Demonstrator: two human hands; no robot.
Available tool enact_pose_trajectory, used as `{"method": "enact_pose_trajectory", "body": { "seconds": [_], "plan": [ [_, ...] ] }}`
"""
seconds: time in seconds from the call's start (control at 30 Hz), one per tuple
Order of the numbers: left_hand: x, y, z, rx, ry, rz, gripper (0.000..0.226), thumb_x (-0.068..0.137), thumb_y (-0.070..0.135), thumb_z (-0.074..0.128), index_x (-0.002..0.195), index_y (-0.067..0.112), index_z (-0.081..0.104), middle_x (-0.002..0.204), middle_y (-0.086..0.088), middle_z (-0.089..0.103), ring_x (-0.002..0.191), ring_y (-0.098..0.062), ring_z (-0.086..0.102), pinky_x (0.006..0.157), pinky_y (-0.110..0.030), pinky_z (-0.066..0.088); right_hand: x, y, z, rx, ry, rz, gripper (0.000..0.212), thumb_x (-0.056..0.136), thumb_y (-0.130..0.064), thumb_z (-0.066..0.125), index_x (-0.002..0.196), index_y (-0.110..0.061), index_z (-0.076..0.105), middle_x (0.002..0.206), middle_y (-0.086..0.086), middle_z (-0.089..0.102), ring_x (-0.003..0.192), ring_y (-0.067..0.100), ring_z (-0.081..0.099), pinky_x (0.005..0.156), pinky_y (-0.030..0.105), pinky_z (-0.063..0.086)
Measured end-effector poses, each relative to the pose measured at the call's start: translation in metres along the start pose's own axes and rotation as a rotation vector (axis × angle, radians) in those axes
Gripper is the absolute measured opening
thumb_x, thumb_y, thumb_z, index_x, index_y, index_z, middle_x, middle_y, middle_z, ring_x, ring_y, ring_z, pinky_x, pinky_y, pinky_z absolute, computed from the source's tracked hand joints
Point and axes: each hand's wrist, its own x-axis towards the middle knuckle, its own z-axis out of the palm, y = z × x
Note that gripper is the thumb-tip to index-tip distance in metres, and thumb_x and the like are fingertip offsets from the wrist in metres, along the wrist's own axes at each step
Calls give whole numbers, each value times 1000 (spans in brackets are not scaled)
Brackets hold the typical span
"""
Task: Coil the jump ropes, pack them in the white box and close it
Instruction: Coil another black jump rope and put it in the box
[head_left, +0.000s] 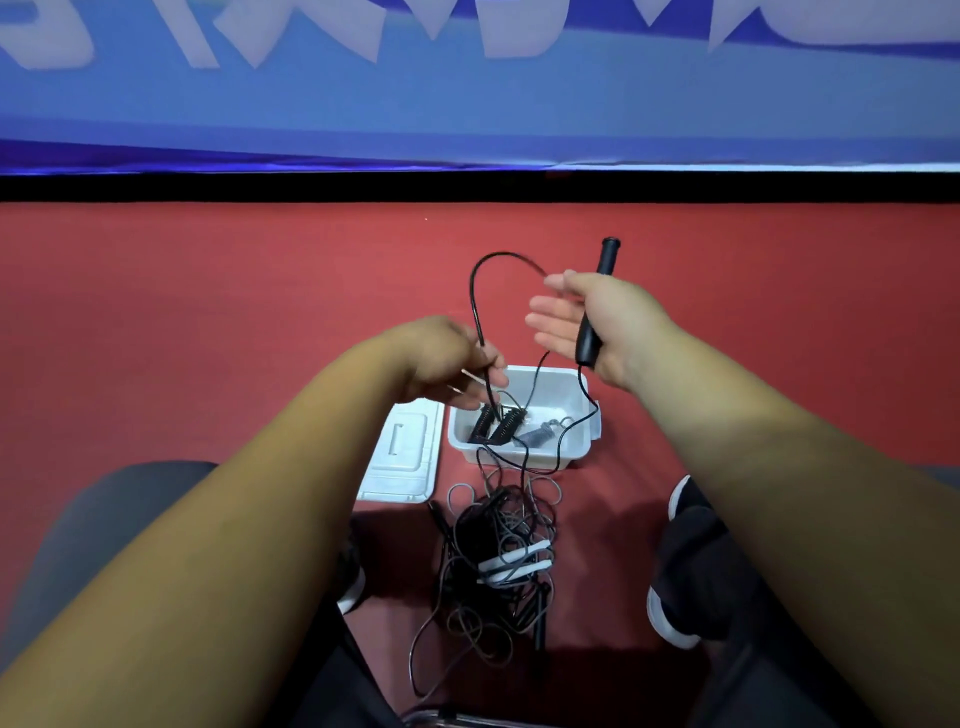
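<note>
Right hand (566, 317) held black handle (605, 260) above open white box (519, 457), long axis near upright, cap end pointing up and away; thumb clamped it, fingers straight, slightly spread. Left hand (447, 358) pinched its cord (475, 291). Lid (402, 452) lay left of box.

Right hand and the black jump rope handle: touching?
Touching. The head view shows the black handle running through the right hand, which covers its middle, with both ends sticking out and no gap.
</note>
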Motion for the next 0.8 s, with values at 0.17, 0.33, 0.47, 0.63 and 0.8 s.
{"method": "enact_pose_trajectory", "body": {
  "seconds": [0.17,0.33,0.47,0.63,0.8],
  "plan": [
    [-3,16,-6,-366,124,110,21,111,18,48,103,8,64,93,-6,76,79,-17,73,74,-32,65,0,17,0,-445,-56,145,25,104,-29,63,125,-19,71,105,0,80,93,19,77,60,28,60],
    [-1,21,-19,-752,186,170,22,112,15,45,101,3,60,76,-7,76,72,-16,78,63,-29,64,-4,29,4,-722,-226,166,25,106,-26,57,121,-20,76,116,-5,80,97,12,64,77,28,51],
    [0,22,-30,-941,240,217,29,113,16,42,98,-1,59,76,-14,74,72,-21,78,65,-33,65,-10,27,8,-653,-255,49,18,107,-21,60,114,-16,76,110,5,81,97,16,77,76,25,61],
    [3,19,-33,-819,235,155,31,113,28,41,111,2,56,99,-17,74,89,-28,78,79,-40,66,-15,19,16,-343,-205,-6,17,105,-17,65,118,-7,69,99,19,80,93,36,80,79,43,67],
    [5,8,-16,-270,97,108,43,95,-2,40,130,10,63,117,-3,78,115,-24,72,101,-39,53,-17,5,19,34,-185,-44,16,107,-11,59,121,-3,62,91,18,79,83,35,80,64,37,65]
  ]
}}
